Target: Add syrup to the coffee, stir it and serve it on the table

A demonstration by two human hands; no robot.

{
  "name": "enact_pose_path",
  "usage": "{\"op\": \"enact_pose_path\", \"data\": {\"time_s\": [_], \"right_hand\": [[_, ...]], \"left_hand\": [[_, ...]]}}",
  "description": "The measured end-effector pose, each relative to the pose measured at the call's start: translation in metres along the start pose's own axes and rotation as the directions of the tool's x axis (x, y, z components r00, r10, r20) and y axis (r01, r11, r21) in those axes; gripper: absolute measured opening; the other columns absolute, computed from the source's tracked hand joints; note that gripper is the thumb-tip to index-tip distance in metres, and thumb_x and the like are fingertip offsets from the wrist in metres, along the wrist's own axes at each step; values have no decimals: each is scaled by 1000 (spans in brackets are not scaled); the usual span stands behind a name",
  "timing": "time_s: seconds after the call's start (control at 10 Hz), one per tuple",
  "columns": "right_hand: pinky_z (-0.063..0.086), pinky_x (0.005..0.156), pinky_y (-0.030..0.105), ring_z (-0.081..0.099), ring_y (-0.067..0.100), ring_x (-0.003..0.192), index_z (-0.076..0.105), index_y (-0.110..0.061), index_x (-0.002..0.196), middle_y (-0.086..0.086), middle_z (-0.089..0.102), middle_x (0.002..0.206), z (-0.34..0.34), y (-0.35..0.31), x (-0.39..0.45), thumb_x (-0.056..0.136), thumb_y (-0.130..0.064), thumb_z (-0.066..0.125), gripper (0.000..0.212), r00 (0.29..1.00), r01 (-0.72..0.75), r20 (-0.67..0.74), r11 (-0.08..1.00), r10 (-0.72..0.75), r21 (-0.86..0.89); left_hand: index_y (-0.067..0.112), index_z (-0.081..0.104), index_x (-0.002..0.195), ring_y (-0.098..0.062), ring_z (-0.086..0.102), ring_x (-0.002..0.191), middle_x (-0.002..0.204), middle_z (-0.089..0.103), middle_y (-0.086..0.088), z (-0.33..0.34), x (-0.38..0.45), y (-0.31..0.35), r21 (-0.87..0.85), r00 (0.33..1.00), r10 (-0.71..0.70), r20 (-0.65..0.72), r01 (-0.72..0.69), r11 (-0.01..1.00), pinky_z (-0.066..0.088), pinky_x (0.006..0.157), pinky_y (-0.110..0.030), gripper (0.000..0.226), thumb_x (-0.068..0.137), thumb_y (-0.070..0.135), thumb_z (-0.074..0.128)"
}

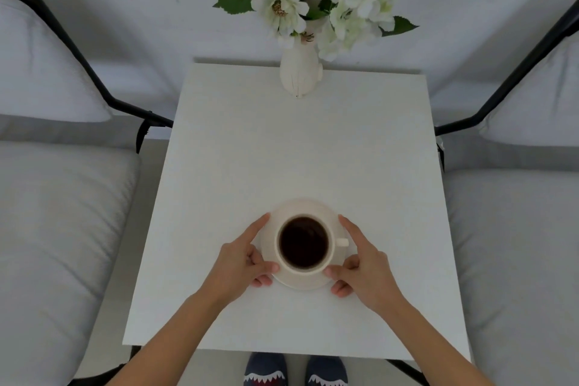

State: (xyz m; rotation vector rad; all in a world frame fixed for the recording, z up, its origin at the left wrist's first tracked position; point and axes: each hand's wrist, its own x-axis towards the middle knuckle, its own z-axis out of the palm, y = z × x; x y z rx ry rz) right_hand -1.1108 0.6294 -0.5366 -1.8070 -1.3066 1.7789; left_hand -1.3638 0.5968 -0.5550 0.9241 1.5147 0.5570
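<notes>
Two hands framed a cream saucer [316, 207] on the white worktop [282, 150]. The left hand [242, 263] lay against the saucer's left rim, its forefinger stretched along the edge and its thumb reaching in to touch the cup's [332, 255] near side, the other fingers tucked under the rim. The right hand [365, 263] mirrored it on the right rim, forefinger extended, thumb against the cup's near side. Both hands pinched the saucer between thumb and curled fingers; whether it rested fully on the worktop I could not tell. Between the hands the cup stood upright on the saucer, filled with dark coffee [303, 242], its small handle pointing toward the right hand. Well beyond the hands, at the worktop's far edge, stood a pale vase [299, 72] of white flowers [344, 0] with green leaves. Grey cushioned chairs [56, 213] with black frames flanked the worktop on both sides. Below the wrists, past the near edge, two dark slippers [296, 370] with a toothy pattern showed on the floor.
</notes>
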Motion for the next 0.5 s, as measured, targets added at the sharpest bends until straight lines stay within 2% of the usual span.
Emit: {"op": "enact_pose_path", "data": {"time_s": [0.1, 0.3, 0.4, 0.5], "right_hand": [[61, 53, 28, 72, 23, 50, 31, -42, 151, 8, 69, 58, 2, -5, 0, 80, 4, 76, 95, 1000, -8, 1, 999, 8, -38], [62, 53, 30, 66, 15, 44, 22, -43, 154, 12, 67, 71, 5, -10, -3, 85, 0, 73, 95, 1000, -7, 12, 991, 9, -133], [62, 54, 29, 65, 17, 53, 13, -48, 153, 10, 65, 75, 3, -15, -11, 90, -2, 68, 95, 997, -57, 32, 981, 64, -183], [56, 53, 24, 62, 17, 61, 30, -40, 151, 9, 64, 78, -14, -24, -22, 95, -3, 61, 74, 994, -69, -92, 979, 52, -194]], "left_hand": [[38, 37, 151, -22, 77, 63, 71, 70, -18, 1, -2, 2, 20, 1000, -7, -18, 7, 1000, 61, 60, -25, 91, 80, 4, 83], [40, 35, 152, -23, 76, 60, 75, 68, -12, 3, -6, 7, 55, 999, -18, -41, 20, 998, 62, 57, -26, 92, 81, 4, 82], [47, 33, 149, -23, 76, 58, 81, 67, -12, 3, -8, 11, 70, 999, -46, -21, 47, 996, 62, 56, -27, 91, 83, 8, 82], [51, 37, 140, -20, 74, 53, 83, 66, -7, -3, -9, 14, 132, 993, -10, -119, 26, 991, 59, 52, -23, 77, 85, 20, 81]]}}
